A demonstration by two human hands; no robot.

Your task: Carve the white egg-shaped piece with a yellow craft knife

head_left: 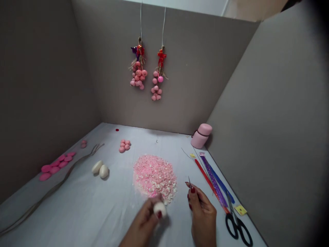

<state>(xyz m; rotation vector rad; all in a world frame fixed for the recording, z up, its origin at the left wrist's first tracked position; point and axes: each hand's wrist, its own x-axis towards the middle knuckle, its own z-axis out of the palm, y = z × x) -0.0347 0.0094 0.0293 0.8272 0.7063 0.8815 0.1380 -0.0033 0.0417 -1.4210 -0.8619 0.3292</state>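
My left hand (144, 223) is closed around a small white egg-shaped piece (159, 208), held just at the near edge of a heap of pink and white flakes (154, 177). My right hand (202, 212) is closed in a pinch on a thin needle-like tool (189, 181) whose tip points up. The two hands are a short way apart, low in the view over the white table (108, 212).
Two white egg shapes (100, 168) lie left of the heap, with long dry stems (51, 188), pink discs (56, 165) and a small pink cluster (124, 145). Ribbon packs (213, 176), black scissors (238, 224) and a pink bottle (200, 136) lie right. Two pink garlands (147, 73) hang on the back wall.
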